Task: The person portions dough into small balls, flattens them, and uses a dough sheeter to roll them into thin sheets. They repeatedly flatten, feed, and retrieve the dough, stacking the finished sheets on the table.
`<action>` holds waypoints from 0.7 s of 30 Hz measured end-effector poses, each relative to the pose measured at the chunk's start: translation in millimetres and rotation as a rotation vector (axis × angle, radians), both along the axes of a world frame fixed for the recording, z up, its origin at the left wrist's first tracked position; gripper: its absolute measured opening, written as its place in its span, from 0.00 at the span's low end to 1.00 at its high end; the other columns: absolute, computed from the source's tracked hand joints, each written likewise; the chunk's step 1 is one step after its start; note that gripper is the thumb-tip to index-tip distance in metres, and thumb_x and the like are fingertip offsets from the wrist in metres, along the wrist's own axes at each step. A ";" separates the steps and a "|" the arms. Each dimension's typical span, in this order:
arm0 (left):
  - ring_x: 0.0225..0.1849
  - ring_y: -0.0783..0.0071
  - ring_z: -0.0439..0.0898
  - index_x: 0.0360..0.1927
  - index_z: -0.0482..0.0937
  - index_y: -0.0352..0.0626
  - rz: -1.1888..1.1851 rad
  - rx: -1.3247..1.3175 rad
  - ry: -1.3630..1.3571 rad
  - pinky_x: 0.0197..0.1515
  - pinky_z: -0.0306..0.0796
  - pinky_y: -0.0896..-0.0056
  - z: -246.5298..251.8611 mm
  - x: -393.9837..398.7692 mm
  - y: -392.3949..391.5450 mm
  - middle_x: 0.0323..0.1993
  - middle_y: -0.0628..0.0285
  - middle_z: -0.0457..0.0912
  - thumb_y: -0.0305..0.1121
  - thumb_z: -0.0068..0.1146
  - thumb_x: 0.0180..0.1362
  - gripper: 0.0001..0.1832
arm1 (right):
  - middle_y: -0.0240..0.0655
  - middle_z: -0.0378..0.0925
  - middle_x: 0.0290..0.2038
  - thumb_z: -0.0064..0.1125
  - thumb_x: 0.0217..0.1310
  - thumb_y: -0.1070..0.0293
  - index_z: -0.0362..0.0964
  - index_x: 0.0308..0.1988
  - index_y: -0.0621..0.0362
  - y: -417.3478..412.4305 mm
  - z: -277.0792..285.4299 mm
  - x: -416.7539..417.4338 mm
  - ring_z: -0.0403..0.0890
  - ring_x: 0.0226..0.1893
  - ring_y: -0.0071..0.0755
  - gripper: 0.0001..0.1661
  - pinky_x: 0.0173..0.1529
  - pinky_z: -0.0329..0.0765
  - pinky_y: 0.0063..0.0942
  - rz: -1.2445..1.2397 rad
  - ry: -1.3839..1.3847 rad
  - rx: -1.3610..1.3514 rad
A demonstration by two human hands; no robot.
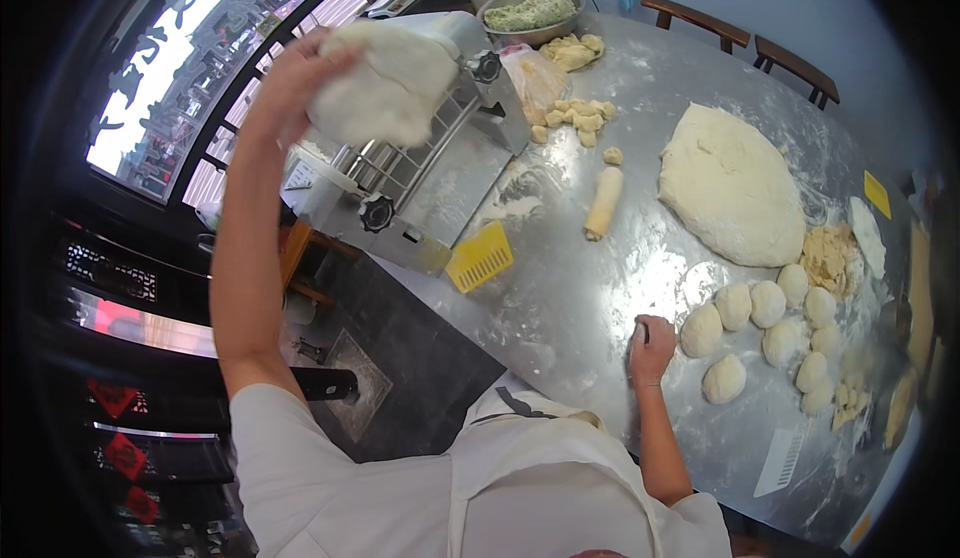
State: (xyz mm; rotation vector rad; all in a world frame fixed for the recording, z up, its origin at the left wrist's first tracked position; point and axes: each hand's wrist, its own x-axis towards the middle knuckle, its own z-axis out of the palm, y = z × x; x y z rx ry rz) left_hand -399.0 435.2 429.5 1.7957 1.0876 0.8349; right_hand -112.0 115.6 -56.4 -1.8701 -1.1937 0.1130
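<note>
My left hand (307,82) is raised at the upper left, gripping a floury sheet of dough (379,85) by its near edge. The sheet hangs above a metal dough sheeter (442,190) with black knobs and a wire guard, hiding part of its top. On the steel table (555,318), my right hand (652,348) rests with curled fingers; nothing shows in them. Just to its right lie several round dough balls (701,331). Beyond them is a large flat slab of dough (727,183).
A yellow slotted scraper (481,256) lies by the sheeter. A rolled dough log (604,204) and small dough pieces (581,117) lie farther back, near a plastic bag (534,78) and a steel bowl of greenish filling (530,16). A white slotted scraper (780,462) lies front right.
</note>
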 end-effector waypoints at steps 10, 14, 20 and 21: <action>0.42 0.72 0.87 0.55 0.81 0.37 -0.048 0.096 0.267 0.46 0.82 0.69 21.3 -89.7 165.0 0.44 0.59 0.87 0.38 0.70 0.61 0.22 | 0.39 0.79 0.36 0.58 0.55 0.75 0.79 0.38 0.54 2.9 -0.3 -3.5 0.77 0.41 0.48 0.09 0.49 0.70 0.43 -0.026 -0.039 -0.002; 0.39 0.72 0.86 0.53 0.83 0.37 -0.015 0.040 0.323 0.45 0.80 0.69 -24.4 -119.7 214.1 0.40 0.61 0.87 0.39 0.71 0.58 0.22 | 0.40 0.79 0.35 0.58 0.54 0.75 0.79 0.36 0.55 8.0 -0.5 -2.5 0.77 0.39 0.50 0.07 0.47 0.71 0.44 -0.044 -0.102 -0.005; 0.41 0.72 0.84 0.52 0.84 0.36 0.137 0.137 0.700 0.45 0.77 0.68 -88.5 -148.5 263.5 0.40 0.61 0.87 0.40 0.68 0.59 0.22 | 0.40 0.79 0.35 0.58 0.55 0.76 0.79 0.38 0.58 16.5 0.4 -13.8 0.77 0.38 0.48 0.08 0.46 0.72 0.42 -0.110 -0.099 -0.019; 0.41 0.72 0.84 0.53 0.84 0.36 0.174 0.148 0.715 0.45 0.77 0.68 -93.1 -147.3 266.4 0.40 0.60 0.87 0.41 0.67 0.59 0.23 | 0.39 0.79 0.35 0.57 0.57 0.76 0.79 0.39 0.58 17.6 0.7 -16.3 0.78 0.39 0.45 0.09 0.46 0.73 0.40 -0.131 -0.042 -0.024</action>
